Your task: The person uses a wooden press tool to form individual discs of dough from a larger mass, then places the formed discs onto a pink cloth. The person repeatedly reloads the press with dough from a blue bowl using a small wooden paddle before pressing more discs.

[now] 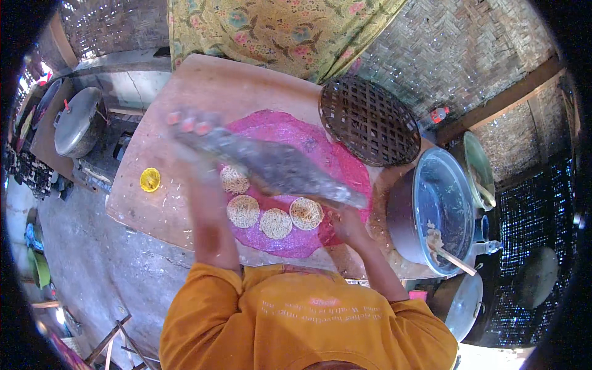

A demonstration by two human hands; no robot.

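A long, dark grey flat thing (271, 163), smeared by motion, is held slantwise over the table between both my hands. Whether it is a cloth or a thin tray cannot be told. My left hand (194, 139) has its fingers curled over the far left end. Lower at the right, my right hand (349, 227) grips the other end. Under it lies a bright pink round sheet (290, 245), partly hidden. Several pale, lacy round cakes rest on this sheet, among them a left one (243, 211), a near one (275, 223) and a right one (306, 213).
A small yellow ring-shaped mould (150, 179) lies on the wooden table (148, 142). At the right stands a large basin (404, 213) with a wooden paddle (453, 258); behind it is a green bucket (480, 157). A dark woven tray (370, 120) leans at the back. Far left sits a lidded pot (79, 123).
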